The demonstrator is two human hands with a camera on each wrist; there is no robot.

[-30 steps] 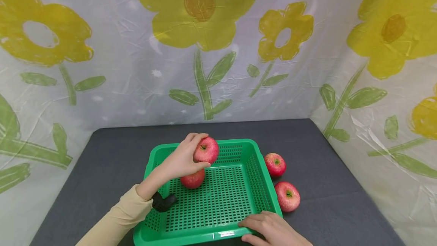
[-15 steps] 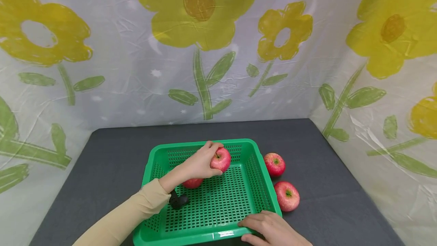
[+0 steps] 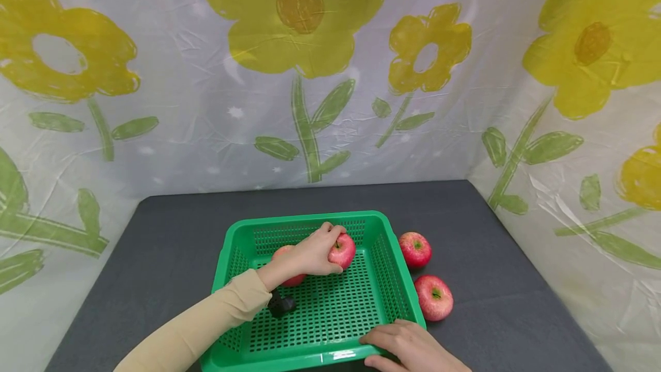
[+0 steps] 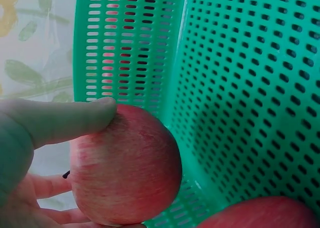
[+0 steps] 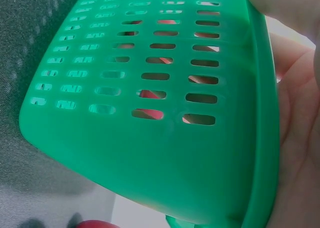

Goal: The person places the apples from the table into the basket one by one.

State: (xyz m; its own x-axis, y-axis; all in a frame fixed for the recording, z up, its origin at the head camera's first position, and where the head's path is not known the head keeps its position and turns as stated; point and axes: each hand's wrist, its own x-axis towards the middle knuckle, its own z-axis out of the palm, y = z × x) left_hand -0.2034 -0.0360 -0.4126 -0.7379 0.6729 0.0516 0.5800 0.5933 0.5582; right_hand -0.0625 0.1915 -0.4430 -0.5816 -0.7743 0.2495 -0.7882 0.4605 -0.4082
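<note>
My left hand (image 3: 316,252) holds a red apple (image 3: 343,252) inside the green plastic basket (image 3: 279,362), toward its back. In the left wrist view the thumb lies across the top of this apple (image 4: 127,168), with other fingers beneath it. A second red apple (image 3: 295,279) rests in the basket, partly hidden behind my left wrist. At the basket's front right corner, my right hand (image 3: 413,349) grips the rim, fingers over the inner side and thumb outside. The right wrist view shows that palm against the rim (image 5: 265,138).
Two more apples lie on the dark tabletop right of the basket, one farther back (image 3: 415,250) and one nearer (image 3: 434,297). A black wrist camera (image 3: 282,305) hangs under my left wrist. A flower-printed curtain (image 3: 206,131) stands behind the table (image 3: 175,228).
My left hand has carried its apple rightward and lower into the basket. The second apple there now shows on both sides of the wrist. The right hand stays on the rim.
</note>
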